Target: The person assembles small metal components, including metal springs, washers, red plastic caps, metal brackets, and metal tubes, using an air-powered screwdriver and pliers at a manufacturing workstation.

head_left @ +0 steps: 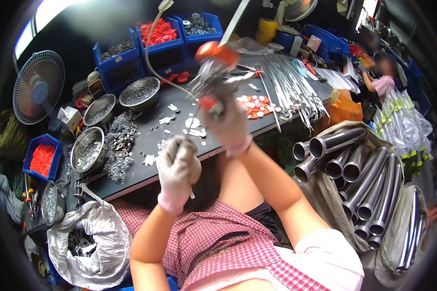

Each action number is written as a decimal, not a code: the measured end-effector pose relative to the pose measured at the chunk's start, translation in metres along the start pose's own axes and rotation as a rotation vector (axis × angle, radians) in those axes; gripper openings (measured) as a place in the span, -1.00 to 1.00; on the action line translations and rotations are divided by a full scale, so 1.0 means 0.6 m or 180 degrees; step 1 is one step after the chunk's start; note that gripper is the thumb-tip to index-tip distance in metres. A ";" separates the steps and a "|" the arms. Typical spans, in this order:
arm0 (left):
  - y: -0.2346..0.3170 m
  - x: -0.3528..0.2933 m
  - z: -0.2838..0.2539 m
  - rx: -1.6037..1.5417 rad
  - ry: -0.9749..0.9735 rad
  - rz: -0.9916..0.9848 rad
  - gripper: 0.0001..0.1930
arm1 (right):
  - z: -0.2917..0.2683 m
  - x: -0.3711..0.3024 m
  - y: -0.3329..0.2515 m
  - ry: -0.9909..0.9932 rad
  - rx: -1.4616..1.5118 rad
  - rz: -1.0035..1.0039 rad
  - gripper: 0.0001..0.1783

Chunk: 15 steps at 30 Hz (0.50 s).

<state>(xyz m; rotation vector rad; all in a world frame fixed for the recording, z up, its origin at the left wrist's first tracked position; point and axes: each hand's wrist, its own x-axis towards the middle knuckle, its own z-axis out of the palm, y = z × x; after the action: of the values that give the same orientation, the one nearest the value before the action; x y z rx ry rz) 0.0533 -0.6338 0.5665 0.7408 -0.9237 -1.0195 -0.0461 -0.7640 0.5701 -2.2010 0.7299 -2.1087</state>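
Note:
My gloved right hand point(228, 119) is raised over the table edge, its fingers wrapped round a grey metal piece with orange-red ends point(217, 56). Motion smears this piece, so its kind is unclear. Lower and to the left, my gloved left hand point(178, 165) is closed on a thin metal rod point(192, 127), which runs up toward the right hand; a short bit shows below the fist. Beyond the hands, white washers point(195, 122) and small clips lie on the dark table. Orange-red and white plastic parts point(257, 106) are heaped just right of my right hand.
Blue bins point(119, 60) of small parts line the back. Metal bowls point(88, 150) and piled springs point(121, 167) stand left. Long thin rods point(289, 82) lie right. Steel tubes point(369, 194) fill a sack at lower right, a white sack point(90, 262) lower left. Another person point(384, 80) sits far right.

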 end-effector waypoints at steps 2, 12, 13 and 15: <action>-0.003 0.024 0.016 -0.0047 0.0106 0.0069 -0.82 | -0.033 -0.040 -0.048 -0.0827 -0.0079 0.0184 -0.28; -0.013 -0.042 -0.087 0.0331 -0.0157 0.0062 -0.74 | -0.576 -0.003 -0.084 -0.1519 -0.6214 0.2103 -0.44; -0.011 -0.046 -0.090 0.0352 -0.0212 0.0004 -0.74 | -0.632 0.011 -0.091 -0.1835 -0.6272 0.3199 -0.38; -0.014 -0.045 -0.101 0.0196 -0.0260 -0.0127 -0.73 | -0.715 -0.002 -0.081 -0.1888 -0.5996 0.4092 -0.34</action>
<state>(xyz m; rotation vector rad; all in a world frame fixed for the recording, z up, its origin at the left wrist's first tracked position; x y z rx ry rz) 0.0985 -0.6059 0.5256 0.7760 -1.0180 -1.0666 -0.4365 -0.5879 0.6254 -1.0607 3.2085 0.2723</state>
